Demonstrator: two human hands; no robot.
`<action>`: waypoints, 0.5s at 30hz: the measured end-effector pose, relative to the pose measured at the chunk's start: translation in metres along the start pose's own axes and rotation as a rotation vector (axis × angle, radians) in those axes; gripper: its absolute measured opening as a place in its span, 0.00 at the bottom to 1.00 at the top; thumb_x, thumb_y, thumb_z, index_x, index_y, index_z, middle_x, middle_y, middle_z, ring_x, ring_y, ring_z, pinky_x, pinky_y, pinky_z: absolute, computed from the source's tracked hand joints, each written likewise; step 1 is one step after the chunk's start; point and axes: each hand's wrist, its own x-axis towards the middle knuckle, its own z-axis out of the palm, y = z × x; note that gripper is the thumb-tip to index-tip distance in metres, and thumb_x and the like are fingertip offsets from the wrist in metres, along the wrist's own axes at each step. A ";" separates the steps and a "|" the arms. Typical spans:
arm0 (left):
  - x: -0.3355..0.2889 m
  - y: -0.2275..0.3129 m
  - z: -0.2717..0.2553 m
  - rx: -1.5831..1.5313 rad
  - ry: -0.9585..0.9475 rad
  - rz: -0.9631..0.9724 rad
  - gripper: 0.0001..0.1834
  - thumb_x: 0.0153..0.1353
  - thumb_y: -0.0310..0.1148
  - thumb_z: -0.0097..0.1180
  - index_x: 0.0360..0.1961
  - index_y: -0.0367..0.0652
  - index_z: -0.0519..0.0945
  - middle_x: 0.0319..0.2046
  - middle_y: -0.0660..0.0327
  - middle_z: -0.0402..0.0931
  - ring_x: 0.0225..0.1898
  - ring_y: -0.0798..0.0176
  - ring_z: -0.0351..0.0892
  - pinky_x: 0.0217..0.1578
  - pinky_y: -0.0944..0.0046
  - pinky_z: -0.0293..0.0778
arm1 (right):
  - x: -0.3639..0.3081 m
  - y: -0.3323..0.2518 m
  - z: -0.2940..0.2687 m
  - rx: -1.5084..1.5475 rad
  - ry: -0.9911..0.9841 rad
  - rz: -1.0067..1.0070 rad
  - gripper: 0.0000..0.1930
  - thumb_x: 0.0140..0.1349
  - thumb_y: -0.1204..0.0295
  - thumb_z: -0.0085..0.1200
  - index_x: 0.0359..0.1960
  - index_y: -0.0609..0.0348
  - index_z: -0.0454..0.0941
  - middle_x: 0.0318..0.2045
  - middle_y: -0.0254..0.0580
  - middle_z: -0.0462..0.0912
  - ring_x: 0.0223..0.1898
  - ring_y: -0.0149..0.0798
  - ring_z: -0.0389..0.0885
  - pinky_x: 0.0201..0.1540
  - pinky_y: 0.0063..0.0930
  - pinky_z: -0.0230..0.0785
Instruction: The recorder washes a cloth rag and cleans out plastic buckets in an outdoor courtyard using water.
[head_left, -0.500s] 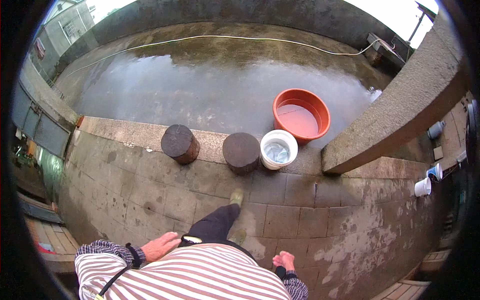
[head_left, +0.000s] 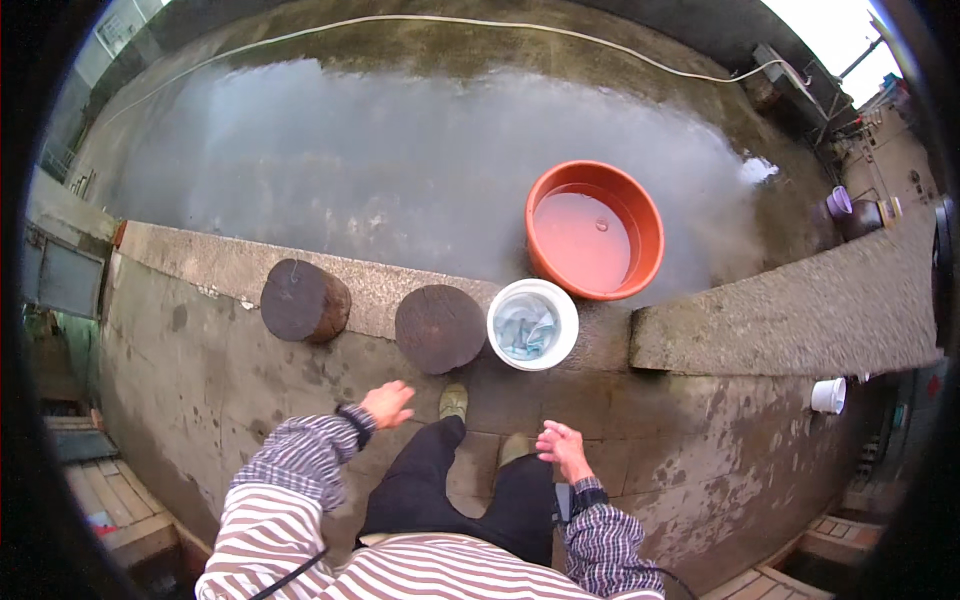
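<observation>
My left hand (head_left: pixel 388 404) reaches forward over the paving with its fingers stretched out and nothing in it. It is nearest to the round dark wooden stump (head_left: pixel 440 328) beside the bucket. My right hand (head_left: pixel 565 447) hovers in front of my right knee, fingers loosely bent and apart, also holding nothing. Ahead of both hands stands a white bucket (head_left: pixel 570 322) with pale bluish cloth or plastic (head_left: pixel 527 332) lying in water. Just behind it, a large orange basin (head_left: pixel 648 250) holds cloudy water. Neither hand touches these things.
A second wooden stump (head_left: pixel 296 300) stands farther left along the stone ledge (head_left: pixel 200 262). A thick concrete pillar (head_left: pixel 780 320) rises at the right. Beyond the ledge lies wet concrete, crossed by a pale hose (head_left: pixel 480 19). A small white bucket (head_left: pixel 828 396) stands far right.
I have stepped closer to the bucket, stumps and basin, and both feet now show side by side. Both hands have moved forward from beside my body.
</observation>
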 end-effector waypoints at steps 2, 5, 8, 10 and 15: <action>0.067 0.020 0.004 -0.112 -0.048 -0.062 0.23 0.49 0.42 0.53 0.45 0.42 0.68 0.39 0.52 0.68 0.45 0.52 0.68 0.41 0.55 0.68 | 0.035 -0.031 0.000 -0.077 0.025 0.051 0.17 0.57 0.71 0.46 0.49 0.59 0.68 0.33 0.38 0.76 0.30 0.32 0.76 0.28 0.27 0.73; 0.141 0.037 0.027 -0.390 0.099 -0.137 0.22 0.52 0.41 0.50 0.46 0.39 0.69 0.42 0.51 0.69 0.44 0.52 0.70 0.43 0.59 0.68 | 0.105 -0.058 0.003 -0.152 -0.024 0.054 0.18 0.56 0.71 0.47 0.50 0.60 0.67 0.32 0.37 0.76 0.30 0.32 0.76 0.28 0.27 0.73; 0.195 0.062 0.053 -0.746 0.122 -0.313 0.21 0.50 0.38 0.54 0.43 0.37 0.71 0.36 0.53 0.74 0.39 0.57 0.75 0.40 0.61 0.70 | 0.182 -0.068 0.008 -0.139 -0.106 0.085 0.20 0.55 0.71 0.48 0.51 0.60 0.66 0.32 0.37 0.75 0.30 0.32 0.75 0.28 0.27 0.73; 0.214 0.071 0.078 -0.866 0.181 -0.329 0.19 0.51 0.35 0.54 0.43 0.37 0.71 0.35 0.54 0.75 0.38 0.58 0.75 0.40 0.62 0.71 | 0.236 -0.063 0.010 -0.229 -0.155 0.140 0.23 0.54 0.71 0.49 0.53 0.61 0.64 0.34 0.38 0.75 0.30 0.33 0.74 0.28 0.26 0.73; 0.265 0.080 0.122 -1.133 0.131 -0.528 0.16 0.55 0.31 0.50 0.44 0.36 0.71 0.38 0.55 0.74 0.40 0.63 0.74 0.41 0.64 0.70 | 0.371 -0.037 -0.005 -0.342 -0.022 0.152 0.28 0.53 0.69 0.51 0.56 0.63 0.58 0.34 0.42 0.74 0.29 0.34 0.73 0.28 0.28 0.73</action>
